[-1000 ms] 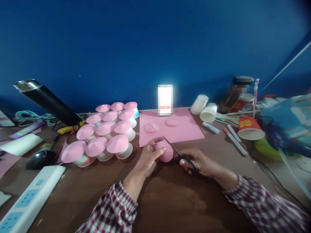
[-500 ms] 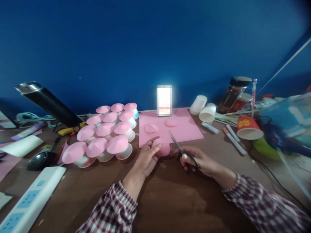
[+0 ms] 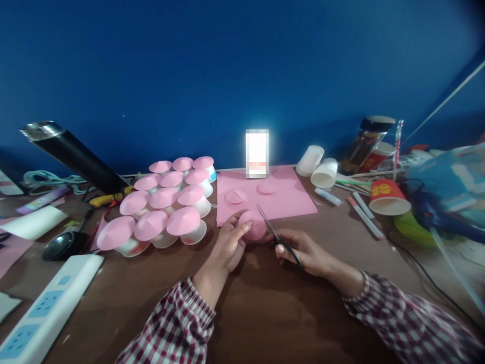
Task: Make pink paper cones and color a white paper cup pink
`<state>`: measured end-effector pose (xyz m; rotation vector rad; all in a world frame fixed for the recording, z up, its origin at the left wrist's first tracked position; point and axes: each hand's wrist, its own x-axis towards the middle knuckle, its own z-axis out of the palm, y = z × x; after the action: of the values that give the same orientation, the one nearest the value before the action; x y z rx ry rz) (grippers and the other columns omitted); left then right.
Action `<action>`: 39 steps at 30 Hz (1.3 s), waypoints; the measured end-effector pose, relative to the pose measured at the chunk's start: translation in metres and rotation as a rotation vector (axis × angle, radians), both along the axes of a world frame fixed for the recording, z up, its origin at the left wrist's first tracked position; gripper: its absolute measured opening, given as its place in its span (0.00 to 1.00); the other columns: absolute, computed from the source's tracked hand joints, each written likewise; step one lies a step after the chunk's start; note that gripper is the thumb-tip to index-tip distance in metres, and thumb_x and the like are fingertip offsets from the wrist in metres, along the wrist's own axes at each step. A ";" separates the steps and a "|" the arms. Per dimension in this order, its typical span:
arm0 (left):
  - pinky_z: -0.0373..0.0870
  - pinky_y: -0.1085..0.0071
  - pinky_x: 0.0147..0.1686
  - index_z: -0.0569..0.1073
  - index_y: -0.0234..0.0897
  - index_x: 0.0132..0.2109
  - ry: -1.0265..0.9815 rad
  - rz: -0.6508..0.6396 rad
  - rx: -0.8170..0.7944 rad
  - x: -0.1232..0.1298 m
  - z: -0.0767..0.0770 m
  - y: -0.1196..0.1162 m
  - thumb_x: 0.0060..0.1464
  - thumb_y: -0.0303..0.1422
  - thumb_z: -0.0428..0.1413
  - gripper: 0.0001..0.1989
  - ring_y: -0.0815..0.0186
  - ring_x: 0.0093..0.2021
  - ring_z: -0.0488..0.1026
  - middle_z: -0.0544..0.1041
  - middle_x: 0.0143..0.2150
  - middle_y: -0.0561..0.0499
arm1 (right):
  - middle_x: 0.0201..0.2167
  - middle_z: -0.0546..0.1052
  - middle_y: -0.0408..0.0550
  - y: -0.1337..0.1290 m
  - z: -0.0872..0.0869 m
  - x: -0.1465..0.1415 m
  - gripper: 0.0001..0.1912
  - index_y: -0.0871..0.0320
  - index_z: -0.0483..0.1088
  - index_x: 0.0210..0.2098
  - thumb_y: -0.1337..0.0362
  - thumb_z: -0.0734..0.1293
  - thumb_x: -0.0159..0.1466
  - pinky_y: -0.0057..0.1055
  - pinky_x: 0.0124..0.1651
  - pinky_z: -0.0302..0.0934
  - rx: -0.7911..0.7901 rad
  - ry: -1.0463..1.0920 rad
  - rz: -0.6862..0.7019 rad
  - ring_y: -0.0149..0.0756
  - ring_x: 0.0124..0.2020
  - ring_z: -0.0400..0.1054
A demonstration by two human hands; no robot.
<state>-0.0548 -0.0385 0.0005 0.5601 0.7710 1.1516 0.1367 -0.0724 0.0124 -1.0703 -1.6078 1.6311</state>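
Observation:
My left hand [image 3: 232, 241] pinches a pink paper circle [image 3: 253, 225] by its left side, thumb on top. In my right hand [image 3: 301, 250] is a pair of scissors [image 3: 278, 238] with black handles, its blades pointing up and to the left. The blades lie beside or over the circle's right edge; whether they touch the paper I cannot tell. Just beyond is a sheet of pink paper [image 3: 280, 202], with a slit pink disc [image 3: 235, 196] and a second pink disc [image 3: 267, 187] on it.
Left of my hands stand several upturned paper cups topped with pink cones [image 3: 183, 221]. A power strip [image 3: 49, 303] and a black flask [image 3: 76, 156] are farther left. To the right lie white cups [image 3: 324, 173], a red cup [image 3: 389, 197] and white sticks [image 3: 366, 217]. A blurred bright rectangle [image 3: 257, 154] stands behind.
The scissors have moved slightly left, their blades now at the circle's edge. My left hand has turned the circle so more of its face shows.

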 end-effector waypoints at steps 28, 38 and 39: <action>0.68 0.72 0.38 0.70 0.33 0.46 -0.017 0.008 -0.006 0.001 -0.002 0.000 0.43 0.27 0.64 0.20 0.70 0.36 0.71 0.73 0.38 0.50 | 0.26 0.69 0.43 0.000 0.002 -0.002 0.24 0.63 0.69 0.47 0.50 0.65 0.61 0.25 0.27 0.58 0.005 -0.036 0.002 0.28 0.24 0.63; 0.68 0.71 0.38 0.70 0.34 0.46 -0.020 0.005 -0.012 0.000 -0.002 0.000 0.43 0.27 0.64 0.21 0.69 0.36 0.71 0.73 0.38 0.50 | 0.25 0.68 0.43 0.000 0.001 -0.003 0.24 0.63 0.69 0.46 0.50 0.65 0.61 0.25 0.26 0.58 0.006 -0.032 0.001 0.28 0.24 0.63; 0.68 0.71 0.38 0.70 0.34 0.46 -0.019 0.006 -0.011 0.000 -0.002 0.000 0.43 0.27 0.64 0.21 0.69 0.36 0.71 0.73 0.38 0.50 | 0.25 0.68 0.43 0.000 0.001 -0.003 0.24 0.63 0.69 0.46 0.50 0.65 0.61 0.25 0.26 0.58 0.007 -0.035 0.001 0.28 0.24 0.63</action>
<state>-0.0545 -0.0381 -0.0018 0.5375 0.7627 1.1559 0.1337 -0.0720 0.0136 -1.1006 -1.6352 1.6145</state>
